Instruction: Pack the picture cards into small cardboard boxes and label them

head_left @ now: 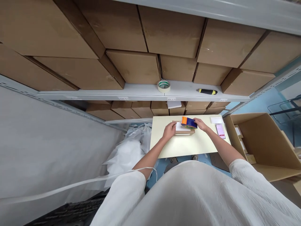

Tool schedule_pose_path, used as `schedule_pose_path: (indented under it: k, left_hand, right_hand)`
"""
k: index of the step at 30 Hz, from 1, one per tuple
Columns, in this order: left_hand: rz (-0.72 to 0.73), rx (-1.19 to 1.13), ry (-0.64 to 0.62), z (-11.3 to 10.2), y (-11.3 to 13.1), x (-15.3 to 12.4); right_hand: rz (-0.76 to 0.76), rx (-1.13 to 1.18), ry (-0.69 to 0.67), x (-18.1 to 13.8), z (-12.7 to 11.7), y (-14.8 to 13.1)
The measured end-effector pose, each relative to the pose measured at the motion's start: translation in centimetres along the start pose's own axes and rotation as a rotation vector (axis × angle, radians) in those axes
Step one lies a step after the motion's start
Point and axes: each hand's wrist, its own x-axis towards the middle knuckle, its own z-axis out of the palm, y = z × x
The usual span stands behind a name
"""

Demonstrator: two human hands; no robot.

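From the head camera, we look down on a cream table (178, 149) standing before grey metal shelving (141, 91) stacked with brown cartons (176, 29). Near the table's middle sits a small cardboard box (184, 133) with a white top. The left hand (169, 131) touches its left end with bent fingers; we cannot tell whether it grips. The right hand (199, 123) grasps an orange-and-blue tape dispenser (191, 122) at the box's top. On the table's right lie a lit phone (220, 131) and a white card (215, 120). We see a large open carton (277, 138) beyond, white plastic sheeting (134, 146) at left, and blue floor (161, 168).
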Motion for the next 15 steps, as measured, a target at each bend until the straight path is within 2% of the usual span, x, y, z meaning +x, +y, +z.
schedule_pose_path:
  k: [3,7,9,15]
  left_hand:
    - [-0.205,-0.239,0.064,0.2,1.4,1.6]
    - [-0.515,-0.521,-0.068,0.7,2.7,3.5]
    - [-0.56,-0.581,-0.091,0.9,3.1,4.1]
    - [-0.53,-0.578,-0.037,1.0,3.3,4.7]
  right_hand:
    - [0.003,-0.005,0.01,0.1,0.1,0.1]
    - [0.004,-0.026,0.015,0.2,0.4,0.1]
    - [0.004,-0.035,0.005,0.0,0.3,0.0]
    - [-0.012,-0.165,-0.074,-1.2,0.0,-0.6]
